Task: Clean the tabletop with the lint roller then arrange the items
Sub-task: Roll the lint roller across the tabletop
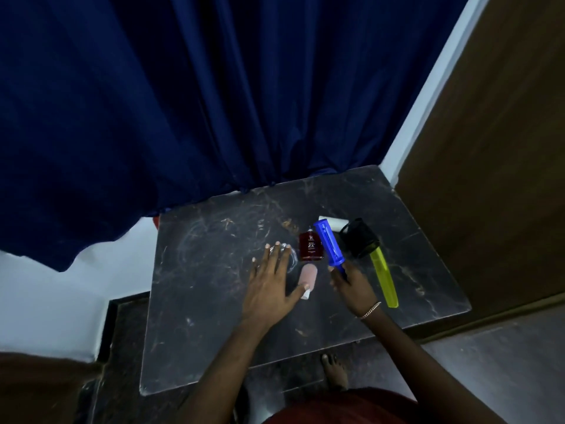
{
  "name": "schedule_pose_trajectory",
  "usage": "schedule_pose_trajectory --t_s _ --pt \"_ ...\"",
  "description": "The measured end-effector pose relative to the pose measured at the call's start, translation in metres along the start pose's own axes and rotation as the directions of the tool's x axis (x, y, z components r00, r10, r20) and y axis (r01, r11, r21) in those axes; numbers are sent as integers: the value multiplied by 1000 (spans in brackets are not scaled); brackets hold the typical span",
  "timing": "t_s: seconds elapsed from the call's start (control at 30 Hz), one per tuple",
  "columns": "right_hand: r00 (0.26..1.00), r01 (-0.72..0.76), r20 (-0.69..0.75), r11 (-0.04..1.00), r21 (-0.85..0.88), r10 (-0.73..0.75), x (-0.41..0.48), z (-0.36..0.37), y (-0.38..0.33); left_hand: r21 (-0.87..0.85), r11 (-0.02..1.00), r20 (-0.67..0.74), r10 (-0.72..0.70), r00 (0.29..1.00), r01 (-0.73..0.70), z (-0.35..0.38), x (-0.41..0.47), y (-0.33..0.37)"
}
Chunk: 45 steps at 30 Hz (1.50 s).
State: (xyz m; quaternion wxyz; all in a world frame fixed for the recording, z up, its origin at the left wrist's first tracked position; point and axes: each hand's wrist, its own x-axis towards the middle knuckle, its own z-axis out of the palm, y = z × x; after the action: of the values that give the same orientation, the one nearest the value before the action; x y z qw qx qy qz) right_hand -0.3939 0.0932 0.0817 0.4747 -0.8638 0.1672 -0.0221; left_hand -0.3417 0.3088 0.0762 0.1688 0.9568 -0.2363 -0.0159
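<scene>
- The right hand [348, 280] gripped the blue lint roller [331, 244] by its handle, ready to roll the tabletop [214, 301].
- The left hand [272, 280] lay open and flat, maybe pushing a clear dish [292, 258] aside.

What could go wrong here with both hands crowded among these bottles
The right hand holds the blue lint roller tight beside the upright red perfume bottle; a swing might topple it. The left hand covers a clear glass item and touches the pink bottle, which may roll.
</scene>
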Motion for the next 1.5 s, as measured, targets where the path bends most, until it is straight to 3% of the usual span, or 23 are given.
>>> schedule_pose_trajectory --t_s 0.4,1.0,1.37,1.5 --pt "996 9 -88 999 40 -6 74 -73 34 16 997 124 76 989 -78 24 132 56" --pt "998 -44 -49 999 -26 42 122 -136 99 130 981 438 75 896 -146 81 264 81" --pt "998 -68 2 997 43 67 130 -143 108 49 991 412 93 906 -124 98 269 79" --pt "997 -76 12 995 61 76 133 -140 108 -83 997 340 34 940 -7 91 274 75"
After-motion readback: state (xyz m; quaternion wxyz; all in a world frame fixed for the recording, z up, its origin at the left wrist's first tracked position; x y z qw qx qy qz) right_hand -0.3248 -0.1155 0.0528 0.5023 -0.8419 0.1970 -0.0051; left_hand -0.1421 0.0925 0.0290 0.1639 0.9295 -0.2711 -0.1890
